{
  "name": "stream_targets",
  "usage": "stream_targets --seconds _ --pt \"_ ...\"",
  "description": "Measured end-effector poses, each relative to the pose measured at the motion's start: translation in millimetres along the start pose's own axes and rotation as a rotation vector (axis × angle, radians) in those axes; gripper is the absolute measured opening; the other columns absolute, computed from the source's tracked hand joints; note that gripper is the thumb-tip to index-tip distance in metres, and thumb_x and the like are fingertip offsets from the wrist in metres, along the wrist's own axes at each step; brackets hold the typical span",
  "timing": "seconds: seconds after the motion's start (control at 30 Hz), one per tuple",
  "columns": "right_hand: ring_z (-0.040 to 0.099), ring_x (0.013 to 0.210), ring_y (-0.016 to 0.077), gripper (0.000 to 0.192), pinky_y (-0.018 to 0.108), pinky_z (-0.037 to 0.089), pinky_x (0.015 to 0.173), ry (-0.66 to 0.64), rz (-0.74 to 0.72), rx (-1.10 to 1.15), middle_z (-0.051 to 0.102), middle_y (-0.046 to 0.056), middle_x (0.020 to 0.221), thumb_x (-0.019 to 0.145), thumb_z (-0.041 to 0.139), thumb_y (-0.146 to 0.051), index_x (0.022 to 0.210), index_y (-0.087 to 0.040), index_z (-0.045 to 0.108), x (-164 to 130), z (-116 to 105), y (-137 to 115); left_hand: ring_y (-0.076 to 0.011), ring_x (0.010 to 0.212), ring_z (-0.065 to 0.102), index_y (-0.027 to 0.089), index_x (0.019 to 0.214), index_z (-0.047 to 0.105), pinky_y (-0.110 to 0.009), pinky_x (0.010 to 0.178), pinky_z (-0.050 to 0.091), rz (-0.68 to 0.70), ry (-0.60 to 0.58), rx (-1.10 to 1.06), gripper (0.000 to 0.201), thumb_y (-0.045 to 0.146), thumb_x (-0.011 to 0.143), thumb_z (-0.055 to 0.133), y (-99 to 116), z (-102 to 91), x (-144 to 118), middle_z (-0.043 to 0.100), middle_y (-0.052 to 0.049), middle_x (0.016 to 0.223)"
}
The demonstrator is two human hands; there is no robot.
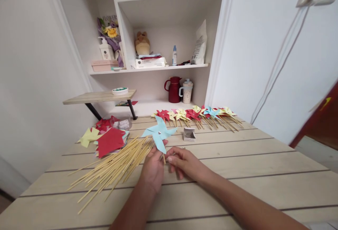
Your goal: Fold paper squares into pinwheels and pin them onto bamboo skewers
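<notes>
A light blue paper pinwheel [159, 133] with a small metallic centre faces me above the table. My left hand [154, 165] is closed behind its lower blade, holding it from below. Part of a thin wooden stick [164, 159] shows under the blade, between my two hands. My right hand [182, 161] has its thumb and fingers pinched together beside that stick; what lies between the fingertips is hidden. Just left of my left hand, a spread bundle of wooden sticks [113, 166] lies on the table.
Finished pinwheels [192, 114] lie along the back of the table. A small open box [189, 134] sits right of centre. Stacked coloured paper [111, 142], a yellow pinwheel [89, 137] and a clear container [123, 123] are at left, near a small raised stand [99, 97].
</notes>
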State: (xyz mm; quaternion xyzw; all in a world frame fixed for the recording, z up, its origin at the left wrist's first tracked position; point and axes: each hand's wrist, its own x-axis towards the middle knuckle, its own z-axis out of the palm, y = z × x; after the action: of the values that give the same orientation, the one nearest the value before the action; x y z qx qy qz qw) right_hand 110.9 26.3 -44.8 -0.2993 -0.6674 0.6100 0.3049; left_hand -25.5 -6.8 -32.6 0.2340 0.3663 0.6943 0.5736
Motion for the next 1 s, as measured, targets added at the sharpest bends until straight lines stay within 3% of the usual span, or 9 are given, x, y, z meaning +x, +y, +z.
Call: stream_targets --seconds 0.1,0.2,0.4,0.7,1.0 --pt "0.041 0.035 0.0048 0.028 0.017 0.028 0.035 -0.004 0.047 -0.007 0.058 -0.006 0.055 0.079 0.066 -0.044 0.085 -0.017 0.06 -0.2 4.2 -3.9 -0.0149 0.078 0.062 0.017 0.089 0.077 -0.024 0.07 0.049 -0.026 -0.008 0.024 0.033 0.033 0.061 0.087 -1.1 0.9 -0.4 0.07 -0.005 0.085" --pt "0.041 0.034 0.0049 0.023 0.017 0.028 0.036 0.023 0.067 -0.014 0.056 -0.007 0.052 0.076 0.066 -0.039 0.077 -0.017 0.06 0.0 6.7 -3.7 -0.0161 0.085 0.063 0.018 0.085 0.077 -0.024 0.072 0.05 -0.029 -0.015 0.032 0.029 0.031 0.062 0.087 -0.7 1.7 -1.4 0.071 -0.007 0.093" --pt "0.042 0.034 0.0056 0.028 0.018 0.026 0.036 0.064 0.085 -0.024 0.056 -0.005 0.05 0.076 0.066 -0.043 0.066 -0.018 0.056 0.4 4.5 -1.2 -0.0155 0.087 0.063 0.016 0.082 0.076 -0.022 0.07 0.05 -0.085 -0.061 0.007 0.028 0.027 0.059 0.089 0.0 1.1 -2.6 0.071 -0.007 0.092" --pt "0.043 0.035 0.0051 0.031 0.018 0.029 0.037 0.008 0.048 0.024 0.058 -0.005 0.052 0.076 0.068 -0.045 0.069 -0.017 0.058 -2.4 5.9 -0.2 -0.0135 0.064 0.06 0.015 0.089 0.074 -0.023 0.049 0.044 -0.134 -0.113 0.035 0.035 0.031 0.06 0.087 -3.1 -2.6 -2.1 0.07 -0.005 0.087" --pt "0.041 0.034 0.0048 0.03 0.018 0.027 0.036 0.064 0.055 0.022 0.056 -0.006 0.05 0.073 0.07 -0.045 0.068 -0.017 0.059 0.3 7.7 3.1 -0.013 0.064 0.059 0.014 0.088 0.074 -0.023 0.053 0.045 -0.129 -0.104 0.04 0.032 0.029 0.062 0.085 -4.9 -2.3 -2.3 0.069 -0.005 0.084"
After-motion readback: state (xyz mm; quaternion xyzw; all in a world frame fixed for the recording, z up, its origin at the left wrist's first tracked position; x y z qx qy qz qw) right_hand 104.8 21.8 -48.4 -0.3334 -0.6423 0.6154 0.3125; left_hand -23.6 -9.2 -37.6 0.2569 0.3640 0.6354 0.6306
